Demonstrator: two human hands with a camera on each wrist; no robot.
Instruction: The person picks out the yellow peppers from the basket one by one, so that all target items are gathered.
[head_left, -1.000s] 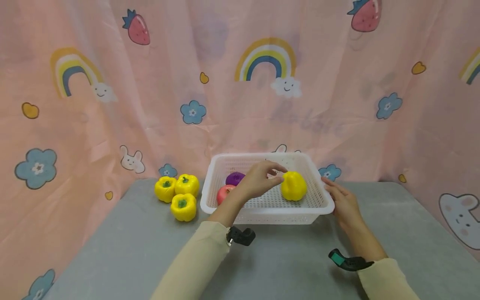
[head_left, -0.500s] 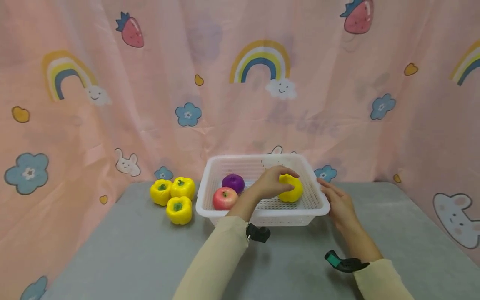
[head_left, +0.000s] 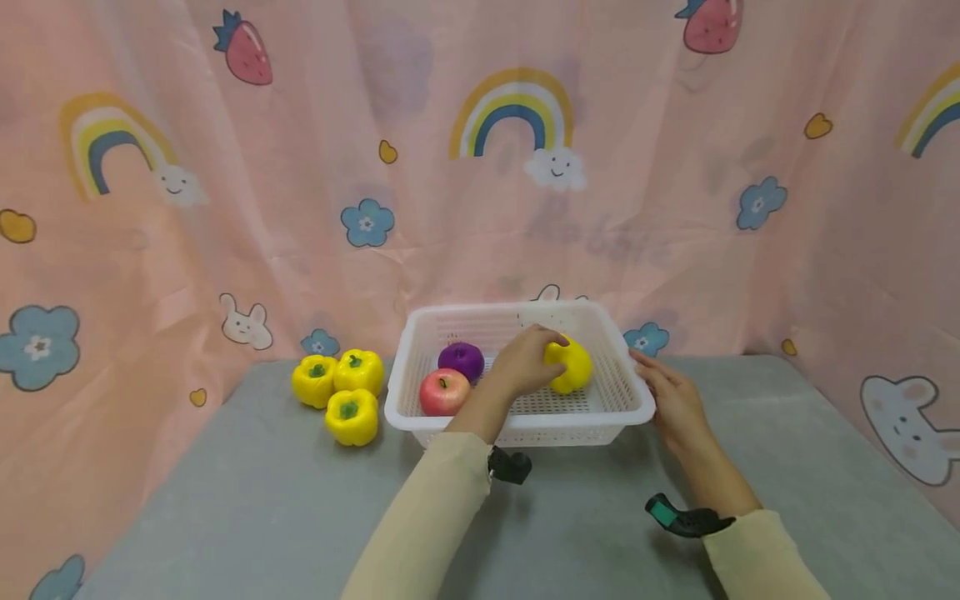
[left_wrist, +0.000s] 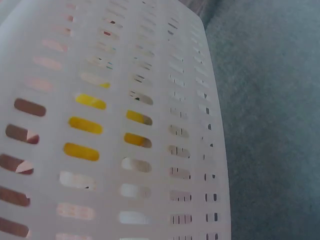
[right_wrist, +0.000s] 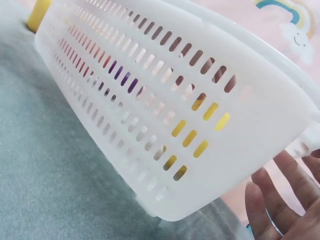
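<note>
A white plastic basket [head_left: 517, 422] with slotted walls stands on the grey table. My left hand [head_left: 521, 362] reaches into it and grips the left end of a yellow bell pepper [head_left: 574, 367], fingers over the top and thumb in front. The pepper leans in the right half. My right hand [head_left: 681, 412] holds the basket's right end at the rim; the right wrist view has its fingers [right_wrist: 292, 177] beside the end wall, thumb out of sight. A red apple [head_left: 444, 392] and a round purple vegetable [head_left: 462, 361] sit in the left half.
Left of the basket, three yellow bell peppers [head_left: 352, 417] stand together on the table [head_left: 247, 492]. A pink printed curtain [head_left: 315, 183] hangs behind the table's far edge. In the left wrist view, the basket's slotted wall [left_wrist: 110, 180] fills most of the picture.
My left hand first moved right over the yellow bell pepper, then slightly back left, and the pepper has tilted. My right hand has stayed at the basket's end. The head view has shifted slightly.
</note>
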